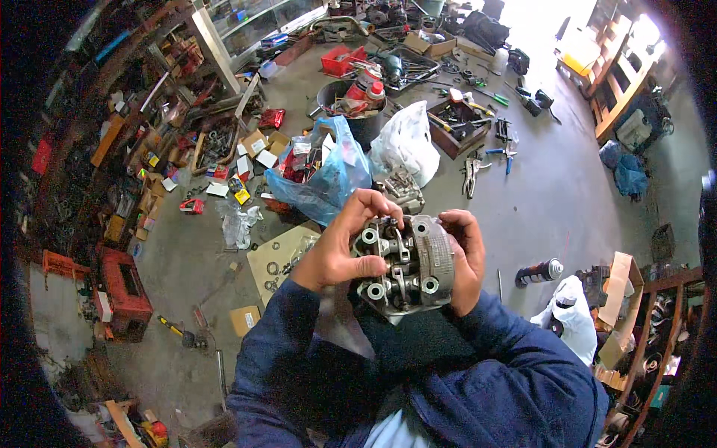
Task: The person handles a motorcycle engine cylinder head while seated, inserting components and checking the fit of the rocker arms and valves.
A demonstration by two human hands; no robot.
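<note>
Between my two hands, above my lap, is a grey metal cylinder head (420,261) with its rocker arms and bolt holes facing up. My left hand (345,250) grips its left side, the thumb lying across the near rocker area and the index finger bent over the far edge. Around the right side curls my right hand (467,257), its fingers partly hidden behind the casting. Just beyond the cylinder head, another grey metal engine part (401,190) sits on the floor. A sheet of cardboard (272,265) with several metal rings lies left of my left hand.
Ahead stand a blue plastic bag (328,175), a white bag (409,142) and a black bucket (340,97). Pliers (472,173) and blue-handled cutters (508,155) lie on the floor. A spray can (539,272) lies to the right; a red toolbox (125,295) is at left.
</note>
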